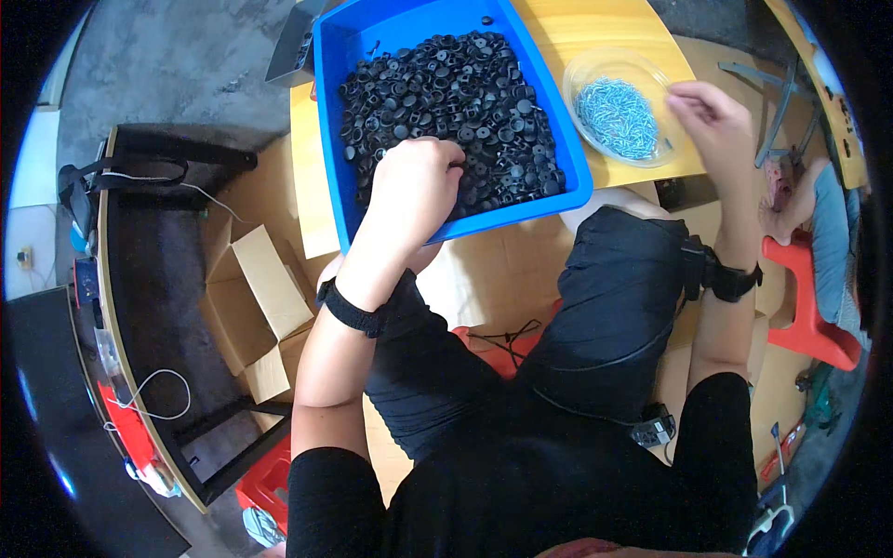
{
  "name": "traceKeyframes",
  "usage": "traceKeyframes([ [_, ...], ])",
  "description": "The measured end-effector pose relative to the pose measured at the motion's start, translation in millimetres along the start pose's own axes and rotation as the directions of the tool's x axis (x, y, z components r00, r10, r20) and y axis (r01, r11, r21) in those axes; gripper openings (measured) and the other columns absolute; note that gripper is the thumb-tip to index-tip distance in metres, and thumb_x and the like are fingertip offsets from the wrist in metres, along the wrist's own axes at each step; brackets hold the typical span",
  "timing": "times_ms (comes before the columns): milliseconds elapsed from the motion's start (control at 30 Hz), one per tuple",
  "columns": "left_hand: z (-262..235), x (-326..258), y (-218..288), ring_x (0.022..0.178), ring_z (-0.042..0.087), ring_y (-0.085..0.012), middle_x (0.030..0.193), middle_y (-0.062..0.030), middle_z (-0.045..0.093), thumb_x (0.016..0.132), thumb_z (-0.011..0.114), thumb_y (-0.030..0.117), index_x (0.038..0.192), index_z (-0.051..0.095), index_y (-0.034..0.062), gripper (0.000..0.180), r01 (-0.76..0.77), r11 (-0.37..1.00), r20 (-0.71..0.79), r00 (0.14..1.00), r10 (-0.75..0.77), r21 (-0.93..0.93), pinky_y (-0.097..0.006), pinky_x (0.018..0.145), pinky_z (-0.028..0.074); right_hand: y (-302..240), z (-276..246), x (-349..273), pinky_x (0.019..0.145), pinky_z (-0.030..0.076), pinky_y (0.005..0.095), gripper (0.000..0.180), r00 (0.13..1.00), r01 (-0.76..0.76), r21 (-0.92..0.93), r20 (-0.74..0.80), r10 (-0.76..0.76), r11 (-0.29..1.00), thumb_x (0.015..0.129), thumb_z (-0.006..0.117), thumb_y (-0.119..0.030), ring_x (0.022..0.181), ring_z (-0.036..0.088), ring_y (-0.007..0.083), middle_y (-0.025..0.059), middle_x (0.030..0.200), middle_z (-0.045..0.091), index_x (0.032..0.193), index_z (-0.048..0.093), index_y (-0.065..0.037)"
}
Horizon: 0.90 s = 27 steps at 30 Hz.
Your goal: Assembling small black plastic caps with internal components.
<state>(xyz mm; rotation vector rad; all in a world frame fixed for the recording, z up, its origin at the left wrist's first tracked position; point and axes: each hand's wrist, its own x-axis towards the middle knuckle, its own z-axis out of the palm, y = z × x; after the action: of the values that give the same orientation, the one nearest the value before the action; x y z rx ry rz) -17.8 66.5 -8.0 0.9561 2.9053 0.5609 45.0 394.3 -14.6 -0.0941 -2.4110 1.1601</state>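
Observation:
A blue plastic tray sits on a yellow wooden table in front of me, filled with a heap of small round black plastic parts. My left hand rests over the tray's near part, its fingers curled down among the parts. Whatever those fingertips grip is hidden behind the hand. To the tray's right stands a clear round plastic bowl holding a pile of small shiny bluish screws. Beside the bowl's right edge my right hand is raised, thumb and fingers pinched together; anything between them is too small to name.
An open cardboard box lies on the floor at left, next to a black-framed shelf. A dark box adjoins the tray's far left corner. At right are a red stool and another person's foot.

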Motion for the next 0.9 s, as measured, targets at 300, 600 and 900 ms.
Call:
traceKeyframes([
  [300,7,11,1,0.069,0.063,-0.0298,0.073,-0.0162,0.064,0.068,0.064,0.006,0.082,0.068,0.0030,0.015,-0.024,0.999,0.059,0.998,0.021,0.047,-0.036,0.068,0.051,-27,49,19,0.066,0.048,0.0379,0.014,0.921,0.204,-0.507,0.389,0.011,0.837,0.065,0.068,-0.010,0.070,0.061,0.0297,0.0145,0.071,0.063,0.077,0.067,-0.004],
  [600,7,4,-5,0.063,0.062,-0.0299,0.066,-0.0159,0.062,0.066,0.060,0.005,0.077,0.064,0.0008,0.012,0.010,0.998,0.049,0.999,-0.007,-0.062,-0.036,0.062,0.050,-18,37,17,0.063,0.047,0.0372,0.012,0.935,0.050,-0.351,0.345,0.080,0.935,0.066,0.070,-0.015,0.065,0.059,0.0292,0.0146,0.070,0.062,0.072,0.067,-0.005],
  [900,2,-1,-8,0.066,0.062,-0.0282,0.073,-0.0171,0.062,0.065,0.062,0.004,0.085,0.066,0.0010,0.020,-0.038,0.996,0.041,0.998,0.041,-0.086,-0.035,0.064,0.050,-44,30,7,0.058,0.046,0.0220,0.010,0.972,-0.091,0.014,0.218,0.086,0.996,0.070,0.069,-0.005,0.063,0.058,0.0086,0.0036,0.068,0.061,0.079,0.065,-0.001],
])
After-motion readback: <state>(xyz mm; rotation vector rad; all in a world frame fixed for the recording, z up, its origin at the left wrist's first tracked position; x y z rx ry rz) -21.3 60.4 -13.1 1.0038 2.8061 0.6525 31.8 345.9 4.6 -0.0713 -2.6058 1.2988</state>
